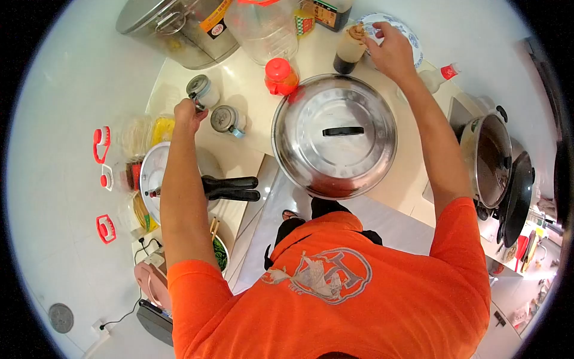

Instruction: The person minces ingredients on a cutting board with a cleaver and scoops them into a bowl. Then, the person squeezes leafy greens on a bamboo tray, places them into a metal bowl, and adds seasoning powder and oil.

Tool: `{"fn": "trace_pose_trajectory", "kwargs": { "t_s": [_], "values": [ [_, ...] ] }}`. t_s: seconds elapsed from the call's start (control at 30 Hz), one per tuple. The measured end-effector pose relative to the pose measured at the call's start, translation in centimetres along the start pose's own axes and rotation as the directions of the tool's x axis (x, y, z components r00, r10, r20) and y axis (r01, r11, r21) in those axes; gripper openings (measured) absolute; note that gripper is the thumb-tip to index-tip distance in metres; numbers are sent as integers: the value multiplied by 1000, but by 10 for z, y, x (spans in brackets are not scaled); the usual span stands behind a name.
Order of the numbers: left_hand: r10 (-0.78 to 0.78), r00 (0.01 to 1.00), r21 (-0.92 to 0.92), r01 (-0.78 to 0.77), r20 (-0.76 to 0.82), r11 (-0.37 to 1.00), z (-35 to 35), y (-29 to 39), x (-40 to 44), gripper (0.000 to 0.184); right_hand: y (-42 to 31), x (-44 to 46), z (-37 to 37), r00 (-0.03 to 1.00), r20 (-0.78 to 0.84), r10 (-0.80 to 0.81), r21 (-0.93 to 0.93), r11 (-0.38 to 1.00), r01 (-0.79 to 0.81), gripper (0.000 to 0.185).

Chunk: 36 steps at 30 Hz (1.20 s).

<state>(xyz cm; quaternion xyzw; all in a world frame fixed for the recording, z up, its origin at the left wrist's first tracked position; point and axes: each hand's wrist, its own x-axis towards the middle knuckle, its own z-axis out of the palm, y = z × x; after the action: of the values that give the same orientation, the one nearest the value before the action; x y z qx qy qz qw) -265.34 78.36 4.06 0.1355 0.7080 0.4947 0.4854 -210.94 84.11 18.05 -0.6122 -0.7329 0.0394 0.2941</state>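
Observation:
My left hand is closed at the handle side of a small glass jar with a grey lid. Close beside it stands a second lidded jar with a pale blue handle. Over on the right, my right hand has its curled fingers at the top of a bottle holding dark sauce; the exact contact is partly hidden. Behind that hand lies a blue-patterned plate. A red-lidded pitcher stands between my two hands.
A large pan with a domed metal lid fills the counter's middle. At left is a pressure cooker with black handles jutting inward. A steel drum and a big clear jar stand behind. Pots sit at right, near a red-capped bottle.

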Motion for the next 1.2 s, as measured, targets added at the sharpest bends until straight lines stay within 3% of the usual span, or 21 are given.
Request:
{"fn": "trace_pose_trajectory", "kwargs": {
  "t_s": [0.13,0.23,0.37,0.5,0.57,0.67,0.83,0.9,0.97,1.03,1.13,1.2],
  "values": [
    [-44,999,200,49,-26,979,8,9,-24,19,1,23,10,988,0,-152,-269,952,146,59],
    [-60,998,243,57,5,968,8,2,-21,20,4,38,17,981,163,-108,-225,964,144,69],
    [34,998,267,-18,-56,964,7,7,-29,17,15,50,29,938,340,-67,-36,996,84,76],
    [364,925,621,-221,-112,752,5,17,-45,35,6,44,31,934,353,-51,-14,998,60,75],
    [588,803,714,-357,-95,603,19,28,-91,48,4,42,34,942,332,-53,3,998,55,73],
    [766,642,780,-471,-16,411,35,37,-153,52,1,37,40,954,293,-59,22,998,54,69],
    [857,508,695,-647,86,314,68,40,-249,50,-23,30,18,986,157,-51,56,997,43,65],
    [894,403,547,-801,194,242,83,30,-274,48,-50,22,-11,976,138,-169,80,984,159,63],
    [916,293,496,-859,273,127,103,24,-307,55,-86,5,-51,958,109,-265,112,961,253,62],
    [902,260,410,-906,344,105,119,19,-336,69,-130,-18,-94,936,62,-346,159,929,333,62],
    [931,161,296,-953,326,61,128,18,-375,83,-178,-60,-145,910,74,-408,306,878,369,61],
    [895,251,300,-944,370,141,113,13,-402,90,-201,-90,-167,872,141,-468,384,838,388,59]
  ]
}}
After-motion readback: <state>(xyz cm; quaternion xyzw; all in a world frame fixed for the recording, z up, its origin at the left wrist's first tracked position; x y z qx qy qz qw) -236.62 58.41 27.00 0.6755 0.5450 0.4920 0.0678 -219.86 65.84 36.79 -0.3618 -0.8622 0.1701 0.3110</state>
